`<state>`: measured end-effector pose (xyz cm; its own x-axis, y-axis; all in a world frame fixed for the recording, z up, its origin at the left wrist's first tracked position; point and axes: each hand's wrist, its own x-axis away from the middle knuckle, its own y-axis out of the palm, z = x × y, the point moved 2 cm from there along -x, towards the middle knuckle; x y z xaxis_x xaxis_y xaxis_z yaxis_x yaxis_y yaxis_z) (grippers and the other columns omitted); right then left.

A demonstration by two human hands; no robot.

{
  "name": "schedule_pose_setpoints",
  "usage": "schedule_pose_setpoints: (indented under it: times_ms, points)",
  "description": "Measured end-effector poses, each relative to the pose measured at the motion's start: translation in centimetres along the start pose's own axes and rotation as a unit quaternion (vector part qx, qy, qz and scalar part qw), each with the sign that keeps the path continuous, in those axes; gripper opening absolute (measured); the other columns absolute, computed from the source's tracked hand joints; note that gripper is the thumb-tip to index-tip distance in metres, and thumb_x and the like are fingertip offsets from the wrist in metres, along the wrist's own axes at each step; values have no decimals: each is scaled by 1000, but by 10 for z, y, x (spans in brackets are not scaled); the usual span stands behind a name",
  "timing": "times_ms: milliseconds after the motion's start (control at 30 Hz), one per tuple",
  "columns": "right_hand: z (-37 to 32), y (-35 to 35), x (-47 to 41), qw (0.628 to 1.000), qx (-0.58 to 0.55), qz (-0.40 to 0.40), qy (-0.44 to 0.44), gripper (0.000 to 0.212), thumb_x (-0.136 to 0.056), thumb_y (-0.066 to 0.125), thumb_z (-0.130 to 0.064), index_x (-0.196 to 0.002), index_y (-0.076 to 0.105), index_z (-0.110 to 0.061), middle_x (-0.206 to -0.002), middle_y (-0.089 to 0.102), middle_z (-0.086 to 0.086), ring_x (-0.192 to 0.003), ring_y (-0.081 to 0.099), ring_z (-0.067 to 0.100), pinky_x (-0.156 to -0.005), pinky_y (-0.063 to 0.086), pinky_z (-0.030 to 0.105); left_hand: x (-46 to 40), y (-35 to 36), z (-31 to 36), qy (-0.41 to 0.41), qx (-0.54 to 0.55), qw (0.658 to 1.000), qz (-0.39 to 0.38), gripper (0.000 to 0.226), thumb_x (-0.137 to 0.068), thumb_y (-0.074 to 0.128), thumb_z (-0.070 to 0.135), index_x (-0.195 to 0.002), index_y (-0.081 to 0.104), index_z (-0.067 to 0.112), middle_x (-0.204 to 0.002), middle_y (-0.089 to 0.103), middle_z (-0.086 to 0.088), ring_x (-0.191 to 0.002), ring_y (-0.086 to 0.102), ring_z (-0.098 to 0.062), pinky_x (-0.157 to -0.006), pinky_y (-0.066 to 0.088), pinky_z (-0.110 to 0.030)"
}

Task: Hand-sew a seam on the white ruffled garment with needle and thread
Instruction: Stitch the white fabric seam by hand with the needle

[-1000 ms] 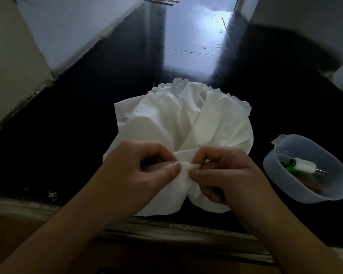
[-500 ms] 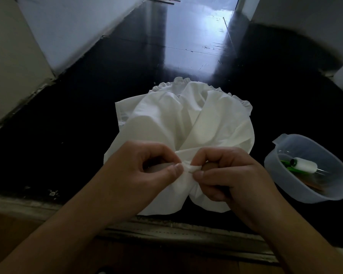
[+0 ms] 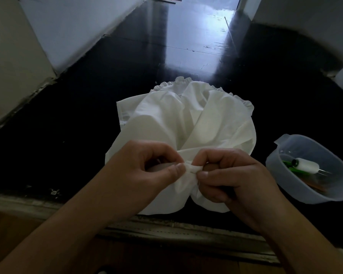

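Observation:
The white ruffled garment (image 3: 186,119) lies bunched on the dark surface, its frilled edge at the far side. My left hand (image 3: 147,171) pinches a fold of its near edge between thumb and curled fingers. My right hand (image 3: 232,175) pinches the same fold from the right, fingertips almost meeting the left thumb. A thin pale line at the pinch may be the needle; I cannot tell for sure. No thread is visible between the hands.
A translucent plastic bowl (image 3: 281,167) stands to the right, holding a white thread spool (image 3: 307,165) and green-handled tools. The glossy black surface (image 3: 67,135) stretches ahead between pale walls. A worn ledge (image 3: 186,230) runs along the near edge.
Both hands stayed at the fold. The right fingertips closed in slightly toward the left thumb, bunching the pinched cloth a little tighter.

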<state>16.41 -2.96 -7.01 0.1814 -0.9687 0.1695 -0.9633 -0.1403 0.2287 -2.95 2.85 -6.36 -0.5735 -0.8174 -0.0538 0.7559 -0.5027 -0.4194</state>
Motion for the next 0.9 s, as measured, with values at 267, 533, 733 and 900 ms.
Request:
schedule_pose_setpoints:
  times_ms: [267, 533, 733, 900]
  points:
    - [3, -1, 0, 1000, -22, -3, -4, 13, -79, 63, 0, -81, 54, 8, -51, 34, 5, -42, 27, 14, -46, 16, 28, -1, 2, -1, -8, 50, 999, -18, 15, -91, 72, 45, -88, 79, 32, -79, 72, -8, -79, 70, -33, -76, 55, -55]
    - [4, -1, -3, 999, 22, -18, -17, 10, -85, 62, -1, -77, 55, -1, -49, 44, 7, -41, 36, 17, -42, 26, 19, -1, 6, -3, -24, 100, 993, -56, 21, -86, 71, 47, -87, 79, 27, -79, 71, -9, -80, 66, -38, -70, 52, -42]
    - [1, 0, -2, 996, 77, -28, -37, 11, -94, 68, -7, -102, 60, -7, -56, 60, 15, -44, 38, 23, -42, 33, 23, -3, 7, -8, -33, 148, 985, -77, 17, -94, 73, 36, -90, 79, 21, -90, 76, -13, -95, 72, -39, -86, 58, -47]
    - [0, -1, -2, 994, 93, 8, -51, 35, -89, 72, -19, -115, 53, -6, -72, 72, 23, -45, 43, 24, -44, 38, 27, -3, 6, -5, -35, 192, 977, -90, 19, -100, 66, 23, -91, 79, 13, -90, 78, -8, -95, 75, -19, -86, 57, -27]
